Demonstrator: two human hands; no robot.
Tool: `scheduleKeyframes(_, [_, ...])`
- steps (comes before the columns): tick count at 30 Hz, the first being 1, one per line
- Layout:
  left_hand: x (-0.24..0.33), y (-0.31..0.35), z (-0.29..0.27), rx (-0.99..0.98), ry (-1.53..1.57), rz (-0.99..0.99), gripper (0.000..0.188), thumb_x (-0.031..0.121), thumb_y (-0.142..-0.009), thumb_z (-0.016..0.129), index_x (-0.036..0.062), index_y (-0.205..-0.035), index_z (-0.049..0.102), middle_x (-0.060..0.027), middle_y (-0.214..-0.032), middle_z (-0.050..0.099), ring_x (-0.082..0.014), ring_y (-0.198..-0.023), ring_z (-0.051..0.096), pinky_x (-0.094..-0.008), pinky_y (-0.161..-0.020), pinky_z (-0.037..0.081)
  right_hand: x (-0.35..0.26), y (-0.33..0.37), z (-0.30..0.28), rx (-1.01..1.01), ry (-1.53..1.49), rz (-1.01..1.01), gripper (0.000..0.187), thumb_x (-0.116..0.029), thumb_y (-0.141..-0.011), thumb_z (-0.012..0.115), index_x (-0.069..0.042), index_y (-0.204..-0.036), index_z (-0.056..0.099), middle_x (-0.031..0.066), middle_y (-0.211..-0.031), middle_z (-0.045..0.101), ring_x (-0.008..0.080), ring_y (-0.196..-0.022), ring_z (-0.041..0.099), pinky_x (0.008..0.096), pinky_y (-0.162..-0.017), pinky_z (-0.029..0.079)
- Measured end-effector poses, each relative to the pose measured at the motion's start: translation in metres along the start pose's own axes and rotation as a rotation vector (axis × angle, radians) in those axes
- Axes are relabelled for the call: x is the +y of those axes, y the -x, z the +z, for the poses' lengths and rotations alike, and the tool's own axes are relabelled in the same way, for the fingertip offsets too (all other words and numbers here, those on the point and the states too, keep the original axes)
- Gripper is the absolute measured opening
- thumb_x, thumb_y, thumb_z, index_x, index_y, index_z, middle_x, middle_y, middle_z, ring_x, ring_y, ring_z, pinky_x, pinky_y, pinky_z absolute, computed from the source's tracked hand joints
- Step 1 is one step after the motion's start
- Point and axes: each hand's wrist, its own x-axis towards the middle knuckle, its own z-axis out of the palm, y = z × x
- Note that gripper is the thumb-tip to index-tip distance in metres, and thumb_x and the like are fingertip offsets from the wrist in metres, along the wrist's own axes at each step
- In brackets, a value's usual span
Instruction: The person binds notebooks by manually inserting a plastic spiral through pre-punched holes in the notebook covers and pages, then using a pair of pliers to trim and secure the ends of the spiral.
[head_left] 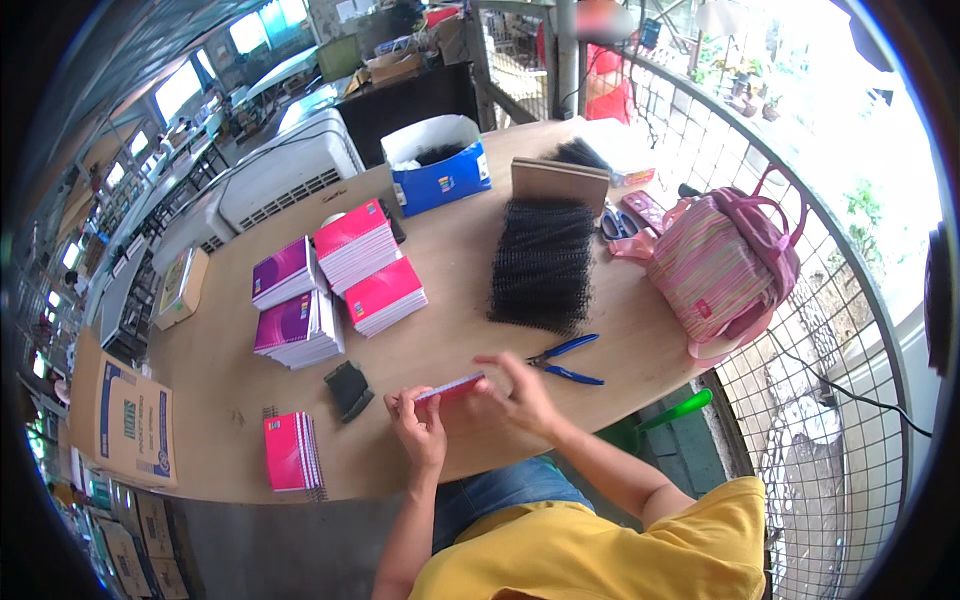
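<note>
Both hands hold a thin pink notebook (452, 388) edge-on above the near edge of the wooden table (450, 250). My left hand (418, 420) grips its left end. My right hand (515, 388) holds the right end, fingers spread along its top. Blue-handled pliers (565, 362) lie just right of my right hand. A big pile of black spiral binding coils (542, 262) sits beyond them. A bound pink notebook stack (292, 452) lies to my left near the table edge.
Stacks of pink (370, 265) and purple (295, 310) notebooks fill the table's middle left. A small black object (348, 388), a blue box (438, 165), scissors (612, 222) and a pink striped bag (720, 262) are on the table. A wire fence (830, 330) runs along the right; cardboard boxes (120, 410) stand left.
</note>
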Motion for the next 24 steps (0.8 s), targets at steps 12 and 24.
scheduleKeyframes(12, [-0.013,-0.003,-0.008,0.106,0.076,-0.094,0.025,0.02,-0.088,0.077,0.0042,-0.103,0.065,-0.013,-0.101,0.053,-0.0294,-0.101,0.051,-0.0433,-0.089,0.043,0.065,-0.039,-0.06,0.114,1.037,-0.148,0.015,-0.009,-0.08,0.067,-0.011,-0.094,0.067,0.0068,-0.099,0.056,0.0277,-0.099,0.055,0.0438,-0.08,0.043])
scheduleKeyframes(24, [-0.019,-0.007,-0.011,0.094,0.057,-0.036,0.026,0.02,-0.088,0.078,0.0041,-0.1,0.061,-0.0111,-0.098,0.059,-0.0302,-0.099,0.051,-0.0447,-0.088,0.044,0.066,-0.05,-0.067,0.074,1.114,-0.312,0.014,-0.008,-0.075,0.065,-0.009,-0.089,0.066,0.004,-0.094,0.056,0.0248,-0.093,0.055,0.0416,-0.078,0.041])
